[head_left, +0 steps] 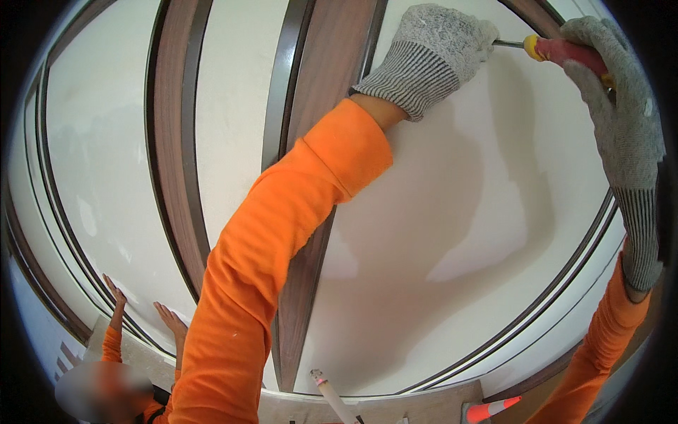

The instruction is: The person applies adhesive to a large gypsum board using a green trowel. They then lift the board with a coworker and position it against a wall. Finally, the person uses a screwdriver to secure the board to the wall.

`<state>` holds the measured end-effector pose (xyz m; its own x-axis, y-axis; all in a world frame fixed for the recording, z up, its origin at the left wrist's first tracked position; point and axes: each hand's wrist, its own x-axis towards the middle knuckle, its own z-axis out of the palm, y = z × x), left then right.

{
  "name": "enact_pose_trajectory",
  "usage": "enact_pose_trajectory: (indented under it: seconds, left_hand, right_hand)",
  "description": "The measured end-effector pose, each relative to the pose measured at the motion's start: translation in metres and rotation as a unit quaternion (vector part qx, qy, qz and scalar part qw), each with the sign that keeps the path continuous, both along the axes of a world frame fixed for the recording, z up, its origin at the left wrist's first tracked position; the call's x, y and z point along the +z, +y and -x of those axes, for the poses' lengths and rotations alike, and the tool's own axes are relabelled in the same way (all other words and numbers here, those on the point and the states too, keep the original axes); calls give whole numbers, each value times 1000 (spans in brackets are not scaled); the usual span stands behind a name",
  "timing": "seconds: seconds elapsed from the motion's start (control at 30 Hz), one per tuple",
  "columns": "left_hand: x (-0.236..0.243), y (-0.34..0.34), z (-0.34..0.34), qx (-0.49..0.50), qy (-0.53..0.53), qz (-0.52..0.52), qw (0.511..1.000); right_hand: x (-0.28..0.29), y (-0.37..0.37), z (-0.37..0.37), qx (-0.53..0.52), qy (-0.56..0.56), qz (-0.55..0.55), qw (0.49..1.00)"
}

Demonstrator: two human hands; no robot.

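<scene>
My left hand [448, 51], in a grey knit glove with a striped cuff, is closed against the white panel [424, 219]. Its fingertips meet the metal shaft of a screwdriver [568, 56]; the tip, and whatever the fingers pinch there, are hidden. From the right, my right hand [621, 106], gloved the same way, grips the red and yellow handle, thumb below and fingers above. The shaft points left, toward my left hand. Both my arms wear orange sleeves.
Brown wood-look strips [321, 85] with dark edges run between white panels. At lower left another person in orange [113, 346] holds both bare hands against the panel. Low down are a pale tube-shaped object [332, 399] and an orange and white cone [491, 410].
</scene>
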<state>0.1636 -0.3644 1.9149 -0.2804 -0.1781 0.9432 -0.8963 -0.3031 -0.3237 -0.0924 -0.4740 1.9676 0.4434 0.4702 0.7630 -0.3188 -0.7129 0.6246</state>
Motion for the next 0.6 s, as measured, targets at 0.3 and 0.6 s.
enact_pose_trajectory:
  seconds: [0.3, 0.6]
  left_hand:
    - [-11, -28, -12, -71, -97, 75, 990]
    - [-4, -35, 16, -19, -10, -2, 1000]
  right_hand:
    - [-13, 10, 2, -6, 36, -71, 997]
    - [-19, 35, 21, -177, 11, 20, 984]
